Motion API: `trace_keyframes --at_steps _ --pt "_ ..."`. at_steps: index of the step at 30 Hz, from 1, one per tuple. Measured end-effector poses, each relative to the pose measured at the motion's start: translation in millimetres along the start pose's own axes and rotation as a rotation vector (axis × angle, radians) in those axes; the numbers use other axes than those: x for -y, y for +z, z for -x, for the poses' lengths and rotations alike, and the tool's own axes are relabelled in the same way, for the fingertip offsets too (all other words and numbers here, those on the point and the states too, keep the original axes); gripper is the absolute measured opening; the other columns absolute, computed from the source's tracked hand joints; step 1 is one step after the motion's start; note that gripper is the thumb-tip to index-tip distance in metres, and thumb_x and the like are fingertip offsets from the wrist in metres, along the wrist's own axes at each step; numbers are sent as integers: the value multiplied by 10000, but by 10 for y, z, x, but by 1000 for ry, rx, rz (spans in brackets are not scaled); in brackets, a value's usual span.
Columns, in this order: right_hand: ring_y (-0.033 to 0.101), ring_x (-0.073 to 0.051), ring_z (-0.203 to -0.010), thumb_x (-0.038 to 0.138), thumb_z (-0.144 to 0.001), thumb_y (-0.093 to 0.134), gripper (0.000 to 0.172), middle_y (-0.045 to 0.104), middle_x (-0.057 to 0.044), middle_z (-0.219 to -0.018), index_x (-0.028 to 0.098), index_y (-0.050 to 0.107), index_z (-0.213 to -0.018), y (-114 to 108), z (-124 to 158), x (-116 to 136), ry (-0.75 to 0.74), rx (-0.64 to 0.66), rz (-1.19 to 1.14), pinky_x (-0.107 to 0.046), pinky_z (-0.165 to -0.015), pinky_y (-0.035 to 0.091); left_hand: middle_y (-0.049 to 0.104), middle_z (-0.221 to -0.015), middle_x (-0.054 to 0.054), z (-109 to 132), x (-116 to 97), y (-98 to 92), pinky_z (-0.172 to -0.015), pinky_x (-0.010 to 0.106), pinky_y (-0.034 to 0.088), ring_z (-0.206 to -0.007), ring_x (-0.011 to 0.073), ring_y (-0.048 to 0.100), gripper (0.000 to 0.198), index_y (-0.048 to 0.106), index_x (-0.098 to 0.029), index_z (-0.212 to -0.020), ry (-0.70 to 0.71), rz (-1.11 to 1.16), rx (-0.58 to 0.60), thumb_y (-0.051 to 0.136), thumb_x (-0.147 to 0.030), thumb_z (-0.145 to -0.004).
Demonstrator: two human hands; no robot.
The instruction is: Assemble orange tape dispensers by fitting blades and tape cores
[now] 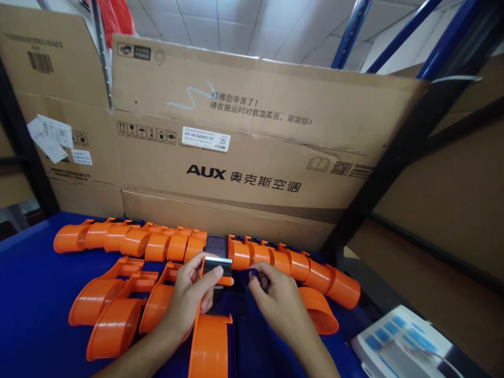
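Note:
My left hand [192,291] grips an orange tape dispenser [208,344] near its cutting end. A black plate with a silver saw-toothed edge [218,260] faces up there, and my thumb presses on the plate. The dispenser's wide orange ring hangs below, toward the bottom edge of the view. My right hand [275,294] is closed, thumb and forefinger pinching a small dark blue piece [254,272] whose kind I cannot make out. It is apart from the dispenser, to its right.
Several like orange dispensers [136,242] form a row along the cardboard wall [244,142]. More lie at left [118,320] and one at right [319,310]. A phone-like dark device [216,244] stands in the row. At lower right is a white device with blue keys [401,336]. Blue cloth [31,294] covers the table.

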State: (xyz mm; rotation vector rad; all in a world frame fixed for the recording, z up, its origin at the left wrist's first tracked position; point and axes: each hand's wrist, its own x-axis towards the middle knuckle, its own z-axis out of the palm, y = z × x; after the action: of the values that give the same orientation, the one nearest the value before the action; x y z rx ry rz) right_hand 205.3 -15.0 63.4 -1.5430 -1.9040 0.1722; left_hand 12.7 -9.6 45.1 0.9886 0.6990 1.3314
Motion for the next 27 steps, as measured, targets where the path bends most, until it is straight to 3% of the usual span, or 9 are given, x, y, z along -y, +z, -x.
trace_keyframes --at_steps 5,12,19,27 --pt "647 -216 -814 169 -828 573 179 714 -44 -907 235 701 -935 -5 62 26 15 186 135 -274 -667 414 363 -397 -141 20 14 -19 -358 146 236 -320 33 247 298 537 -217 -857 7 -24 27 749 -425 -836" --pt "629 -213 -747 215 -839 632 133 694 -27 -813 267 712 -931 -24 86 34 81 310 256 -282 -616 322 365 -386 -144 -27 14 -33 -359 155 241 -319 37 241 293 516 -222 -857 4 -13 14 740 -411 -848" --pt "634 -214 -773 119 -801 615 268 697 -17 -830 280 698 -998 -18 113 -15 74 336 265 -279 -615 307 375 -397 -142 -11 27 -12 -361 160 246 -319 38 248 297 539 -218 -895 8 -22 13 747 -422 -837" --pt "635 -211 -799 114 -796 602 292 693 -22 -859 270 690 -1027 -22 101 -14 66 334 237 -276 -626 333 397 -417 -134 5 30 -13 -363 158 260 -325 40 267 292 556 -218 -899 16 -47 20 745 -430 -833"
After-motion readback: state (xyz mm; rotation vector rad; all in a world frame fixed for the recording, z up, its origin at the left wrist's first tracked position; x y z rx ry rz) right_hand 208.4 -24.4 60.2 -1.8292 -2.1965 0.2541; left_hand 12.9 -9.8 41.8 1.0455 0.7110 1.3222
